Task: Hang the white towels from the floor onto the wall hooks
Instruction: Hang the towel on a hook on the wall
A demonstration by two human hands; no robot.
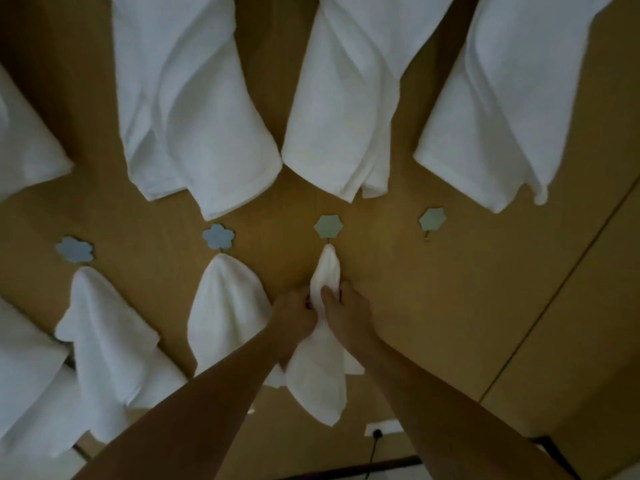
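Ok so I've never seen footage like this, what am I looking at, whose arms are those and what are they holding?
This is one picture from a wide-angle camera worn on a person's head, looking at a tan wooden wall. The two bare arms are the wearer's own. The left hand and right hand both pinch a small white cloth towel whose tip sits at a pale green flower-shaped wall hook. Two similar towels hang from blue flower hooks to the left, one green hook on the right is bare, and larger white towels hang above.
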